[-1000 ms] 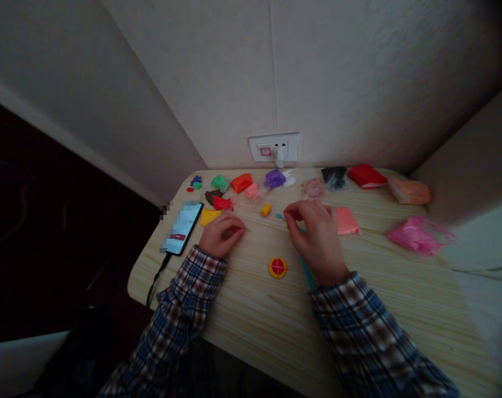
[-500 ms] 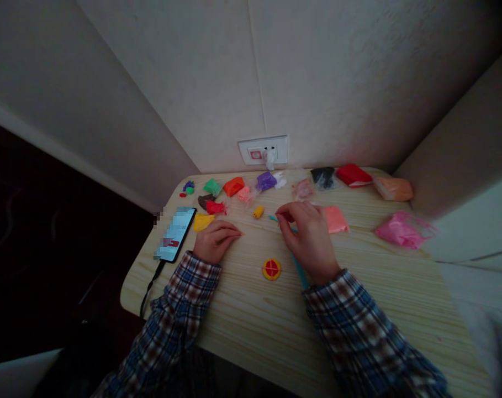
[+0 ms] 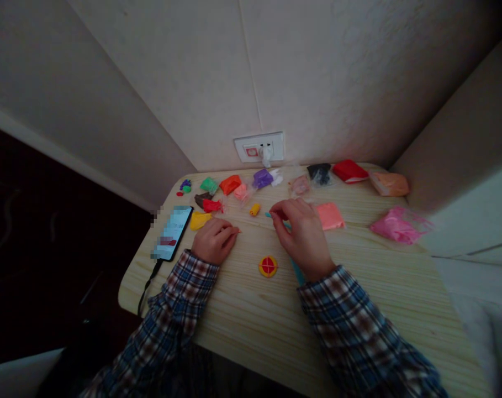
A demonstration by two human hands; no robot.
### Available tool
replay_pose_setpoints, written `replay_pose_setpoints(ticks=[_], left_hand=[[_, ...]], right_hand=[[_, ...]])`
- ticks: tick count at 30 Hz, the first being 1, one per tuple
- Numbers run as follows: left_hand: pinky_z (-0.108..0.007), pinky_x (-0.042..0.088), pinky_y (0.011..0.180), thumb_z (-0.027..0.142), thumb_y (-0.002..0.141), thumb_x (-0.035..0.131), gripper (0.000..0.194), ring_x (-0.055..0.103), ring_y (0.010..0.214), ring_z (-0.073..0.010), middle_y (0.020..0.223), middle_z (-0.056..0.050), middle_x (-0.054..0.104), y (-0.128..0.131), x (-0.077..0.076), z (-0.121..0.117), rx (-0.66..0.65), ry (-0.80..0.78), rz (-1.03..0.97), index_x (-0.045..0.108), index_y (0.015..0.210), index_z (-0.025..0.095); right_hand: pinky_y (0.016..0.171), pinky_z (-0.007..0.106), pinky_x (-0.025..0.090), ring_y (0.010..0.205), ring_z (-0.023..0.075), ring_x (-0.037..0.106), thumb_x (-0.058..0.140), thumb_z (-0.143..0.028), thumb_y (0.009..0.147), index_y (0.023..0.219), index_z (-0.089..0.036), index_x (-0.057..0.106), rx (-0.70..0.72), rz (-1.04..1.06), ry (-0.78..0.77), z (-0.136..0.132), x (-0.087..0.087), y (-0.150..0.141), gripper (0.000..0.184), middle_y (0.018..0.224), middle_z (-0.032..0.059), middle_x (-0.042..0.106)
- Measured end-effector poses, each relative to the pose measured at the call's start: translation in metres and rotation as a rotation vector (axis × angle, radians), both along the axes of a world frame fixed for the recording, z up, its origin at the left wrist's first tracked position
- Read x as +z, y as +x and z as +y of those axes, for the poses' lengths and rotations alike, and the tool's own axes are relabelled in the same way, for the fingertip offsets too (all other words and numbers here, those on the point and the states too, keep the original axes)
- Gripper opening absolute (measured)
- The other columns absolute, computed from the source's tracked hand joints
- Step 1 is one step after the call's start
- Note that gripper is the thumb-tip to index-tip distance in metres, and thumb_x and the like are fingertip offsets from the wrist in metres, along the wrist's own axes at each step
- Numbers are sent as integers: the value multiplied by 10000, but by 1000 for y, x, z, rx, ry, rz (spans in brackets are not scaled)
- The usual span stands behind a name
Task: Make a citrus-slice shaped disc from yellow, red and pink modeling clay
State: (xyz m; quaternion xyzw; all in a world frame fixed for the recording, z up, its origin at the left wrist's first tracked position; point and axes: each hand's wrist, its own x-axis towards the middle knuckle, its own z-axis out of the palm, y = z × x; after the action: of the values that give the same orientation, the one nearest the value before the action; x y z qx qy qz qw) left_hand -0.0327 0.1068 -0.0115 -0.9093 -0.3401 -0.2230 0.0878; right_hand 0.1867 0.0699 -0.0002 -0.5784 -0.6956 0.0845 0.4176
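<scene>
Bench (image 3: 358, 287) of pale wood grain is carrying everything, and its left edge is the likeliest trouble: the black smartphone (image 3: 173, 232) is lying beside the left hand (image 3: 213, 239), so a nudge could be pushing it over. That hand is resting loosely curled, holding nothing visible. The right hand (image 3: 302, 235) is pinching a slim teal modelling tool (image 3: 295, 265) running under its palm. Crinkly pink plastic bag (image 3: 400, 225) and salmon clay slab (image 3: 329, 215) are crowding its right. The small yellow-and-red clay disc (image 3: 268, 266) is lying between both hands, where a sleeve could be squashing it.
</scene>
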Motion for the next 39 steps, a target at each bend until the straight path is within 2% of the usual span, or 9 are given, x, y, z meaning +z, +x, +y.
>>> replay_pose_setpoints(ticks=[3, 7, 9, 15, 20, 25, 33, 39], left_hand=[[-318, 481, 679, 190, 836, 534, 145, 582, 756, -184, 822, -78, 660, 0, 4, -6, -31, 29, 65, 673, 868, 163], [-352, 478, 686, 144, 840, 457, 255, 589, 832, -221, 902, -116, 649, 0, 8, -14, -39, 71, 233, 627, 1030, 146], [-353, 479, 680, 130, 833, 447, 281, 593, 839, -225, 917, -123, 648, 0, 8, -17, -35, 80, 256, 610, 1062, 142], [-332, 487, 691, 150, 836, 497, 297, 600, 800, -208, 905, -95, 666, -2, 2, -17, -16, 114, 155, 597, 1116, 155], [-313, 475, 694, 226, 857, 545, 148, 589, 773, -187, 837, -69, 664, 0, -1, -10, 12, 58, 57, 663, 932, 178], [-301, 468, 700, 239, 870, 524, 145, 571, 750, -175, 800, -65, 644, 2, -1, -5, 62, 14, -4, 630, 807, 162], [-312, 479, 726, 243, 859, 543, 127, 577, 778, -182, 809, -65, 635, 4, 0, -3, 57, -88, -71, 613, 806, 152], [-327, 490, 795, 249, 842, 575, 141, 587, 878, -186, 910, -70, 634, 7, 4, -1, 36, -144, -196, 616, 944, 160]], right_hand=[[705, 319, 347, 774, 193, 523, 475, -177, 846, 803, -183, 564, -3, 7, -1, 0, 0, 0, 100, 755, 35, 602], [710, 322, 349, 777, 193, 525, 472, -182, 847, 804, -188, 562, 2, 12, 5, 1, -1, 0, 100, 765, 35, 608], [711, 322, 351, 775, 192, 525, 472, -182, 847, 802, -190, 560, 6, 11, 9, 1, -1, 0, 99, 767, 35, 608], [720, 327, 355, 787, 197, 521, 473, -186, 852, 807, -185, 562, -16, -3, 11, 1, -2, 1, 100, 768, 37, 601], [733, 327, 364, 802, 197, 521, 469, -184, 858, 805, -177, 564, -24, -12, -5, 1, -1, 1, 109, 777, 40, 595], [727, 335, 364, 795, 199, 521, 486, -183, 848, 806, -179, 568, -21, -6, 1, 1, -1, 1, 91, 779, 38, 599], [770, 351, 402, 860, 199, 525, 533, -230, 839, 840, -191, 615, 1, 196, 8, 1, 0, 0, 91, 850, 48, 581], [813, 342, 428, 888, 183, 547, 553, -238, 835, 805, -189, 625, 61, 363, -5, 2, 1, -4, 92, 879, 53, 598]])
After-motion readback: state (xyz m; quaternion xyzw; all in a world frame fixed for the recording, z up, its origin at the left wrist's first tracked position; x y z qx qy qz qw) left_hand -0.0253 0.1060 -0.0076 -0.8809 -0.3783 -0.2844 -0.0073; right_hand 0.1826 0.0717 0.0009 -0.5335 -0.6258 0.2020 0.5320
